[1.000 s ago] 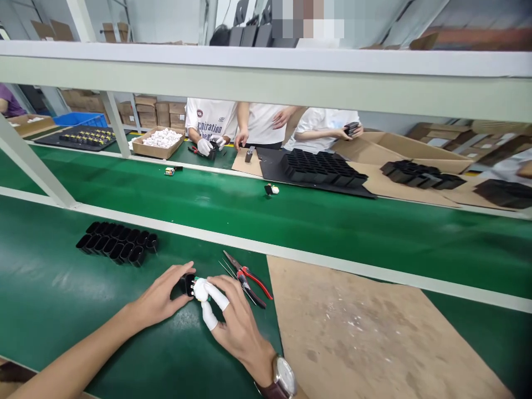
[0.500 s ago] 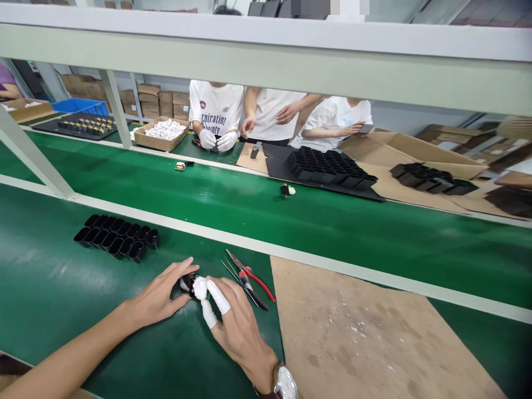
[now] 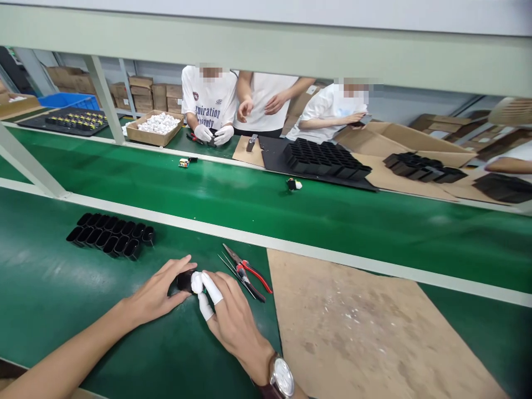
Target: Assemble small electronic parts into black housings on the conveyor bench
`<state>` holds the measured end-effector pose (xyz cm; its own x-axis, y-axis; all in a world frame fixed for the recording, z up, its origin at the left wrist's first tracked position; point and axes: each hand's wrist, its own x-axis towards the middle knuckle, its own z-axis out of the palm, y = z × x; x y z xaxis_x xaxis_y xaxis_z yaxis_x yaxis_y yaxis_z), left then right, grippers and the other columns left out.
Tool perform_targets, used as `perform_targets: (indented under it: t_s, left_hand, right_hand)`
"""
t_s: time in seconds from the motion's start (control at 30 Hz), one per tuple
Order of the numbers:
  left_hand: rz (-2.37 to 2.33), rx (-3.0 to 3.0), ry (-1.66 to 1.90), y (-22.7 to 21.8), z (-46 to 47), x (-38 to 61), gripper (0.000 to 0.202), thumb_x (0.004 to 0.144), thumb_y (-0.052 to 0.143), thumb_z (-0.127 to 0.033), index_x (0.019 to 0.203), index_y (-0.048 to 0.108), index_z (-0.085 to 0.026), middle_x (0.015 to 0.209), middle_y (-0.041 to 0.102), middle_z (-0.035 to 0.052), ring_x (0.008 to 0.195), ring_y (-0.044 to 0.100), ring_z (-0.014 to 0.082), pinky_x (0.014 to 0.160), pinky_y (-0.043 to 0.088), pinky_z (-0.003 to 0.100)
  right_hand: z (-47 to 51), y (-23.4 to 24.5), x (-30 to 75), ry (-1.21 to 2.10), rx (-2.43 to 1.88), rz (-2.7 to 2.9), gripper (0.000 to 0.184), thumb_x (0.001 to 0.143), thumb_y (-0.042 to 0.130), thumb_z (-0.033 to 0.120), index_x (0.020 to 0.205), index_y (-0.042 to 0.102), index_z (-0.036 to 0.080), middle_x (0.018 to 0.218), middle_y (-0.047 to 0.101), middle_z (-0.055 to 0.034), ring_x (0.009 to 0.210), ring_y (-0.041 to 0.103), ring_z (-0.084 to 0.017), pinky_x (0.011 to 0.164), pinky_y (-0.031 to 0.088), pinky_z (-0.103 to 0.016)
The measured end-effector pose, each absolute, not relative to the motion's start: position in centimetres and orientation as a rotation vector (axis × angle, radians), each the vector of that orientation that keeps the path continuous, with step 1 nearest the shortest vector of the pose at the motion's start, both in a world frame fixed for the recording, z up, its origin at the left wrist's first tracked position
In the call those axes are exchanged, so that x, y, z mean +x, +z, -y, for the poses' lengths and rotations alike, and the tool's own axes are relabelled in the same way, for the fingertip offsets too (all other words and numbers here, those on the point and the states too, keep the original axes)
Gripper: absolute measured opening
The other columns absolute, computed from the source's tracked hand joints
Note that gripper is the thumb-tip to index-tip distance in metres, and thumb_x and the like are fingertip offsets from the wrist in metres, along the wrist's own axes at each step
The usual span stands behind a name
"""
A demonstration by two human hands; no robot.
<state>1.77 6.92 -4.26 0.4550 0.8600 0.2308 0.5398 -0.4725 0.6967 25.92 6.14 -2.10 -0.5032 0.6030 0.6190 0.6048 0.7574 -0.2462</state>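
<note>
My left hand (image 3: 155, 293) rests on the green mat and grips a small black housing (image 3: 184, 280) between thumb and fingers. My right hand (image 3: 233, 321), with white cots on two fingers and a watch on the wrist, pinches a small white part (image 3: 196, 281) against the open end of that housing. A cluster of several empty black housings (image 3: 108, 238) lies to the upper left. Red-handled pliers (image 3: 246, 272) and thin wires lie just right of my hands.
A brown cardboard sheet (image 3: 366, 327) covers the mat at right. Beyond a white rail runs a green conveyor belt (image 3: 266, 205) carrying two small assemblies (image 3: 293, 184). Across it several people work beside black trays (image 3: 324, 160), a box of white parts (image 3: 155, 126) and stacked cartons.
My hands have stayed together on the housing while the white part has gone further into it. The view has tilted down slightly, and the two assemblies on the belt have moved right.
</note>
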Motion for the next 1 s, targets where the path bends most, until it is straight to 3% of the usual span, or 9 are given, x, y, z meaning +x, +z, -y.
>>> perform_targets:
  t_s: [0.23, 0.37, 0.6, 0.73, 0.83, 1.0]
  left_hand:
    - [-1.14, 2.168, 0.801, -4.4, -7.0, 2.1, 0.077, 0.106, 0.061, -0.028, 0.167, 0.016, -0.035, 0.152, 0.059, 0.0088, 0.143, 0.052, 0.0263, 0.118, 0.048, 0.052]
    - [-1.149, 2.115, 0.831, -4.8, -7.0, 2.1, 0.075, 0.105, 0.063, -0.034, 0.166, 0.02, -0.036, 0.146, 0.06, 0.0102, 0.132, 0.062, 0.0262, 0.111, 0.056, 0.048]
    - [-1.152, 2.139, 0.834, -4.6, -7.1, 2.1, 0.072, 0.103, 0.067, -0.039, 0.163, 0.027, -0.038, 0.136, 0.066, 0.0077, 0.129, 0.062, 0.0274, 0.108, 0.057, 0.05]
    - [-1.141, 2.098, 0.829, -4.6, -7.1, 2.0, 0.069, 0.103, 0.066, -0.039, 0.162, 0.029, -0.04, 0.136, 0.066, 0.0072, 0.126, 0.064, 0.0261, 0.107, 0.058, 0.05]
    - [-1.139, 2.074, 0.835, -4.8, -7.1, 1.8, 0.066, 0.102, 0.069, -0.038, 0.158, 0.035, -0.038, 0.135, 0.065, 0.0069, 0.125, 0.064, 0.0261, 0.107, 0.058, 0.048]
    - [-1.139, 2.052, 0.849, -5.3, -7.2, 1.5, 0.062, 0.101, 0.07, -0.034, 0.155, 0.04, -0.034, 0.135, 0.064, 0.0089, 0.125, 0.065, 0.0267, 0.107, 0.058, 0.048]
  right_hand:
    - [-6.1, -2.6, 26.1, 0.019, -0.896, 2.283, 0.057, 0.097, 0.058, 0.003, 0.152, 0.045, 0.006, 0.136, 0.066, -0.0192, 0.123, 0.06, -0.032, 0.102, 0.058, -0.05]
    - [-6.3, -3.2, 26.3, 0.127, -0.884, 2.258, 0.057, 0.099, 0.058, 0.004, 0.153, 0.043, 0.008, 0.141, 0.064, -0.0183, 0.125, 0.06, -0.03, 0.104, 0.059, -0.048]
    - [-6.8, -4.1, 26.9, 0.297, -0.764, 2.187, 0.027, 0.1, 0.062, 0.006, 0.124, 0.061, 0.018, 0.147, 0.061, -0.0146, 0.123, 0.06, -0.03, 0.097, 0.062, -0.051]
    - [-6.9, -3.8, 26.6, 0.418, -0.769, 2.163, 0.032, 0.102, 0.063, 0.013, 0.132, 0.06, 0.021, 0.146, 0.062, -0.0126, 0.124, 0.06, -0.027, 0.097, 0.063, -0.048]
    - [-6.9, -3.8, 26.3, 0.432, -0.78, 2.164, 0.029, 0.101, 0.062, 0.009, 0.128, 0.062, 0.021, 0.146, 0.062, -0.0123, 0.124, 0.06, -0.026, 0.097, 0.063, -0.046]
    - [-6.8, -3.7, 25.8, 0.376, -0.839, 2.28, 0.032, 0.102, 0.063, 0.016, 0.133, 0.062, 0.021, 0.148, 0.06, -0.0138, 0.129, 0.059, -0.03, 0.103, 0.06, -0.053]
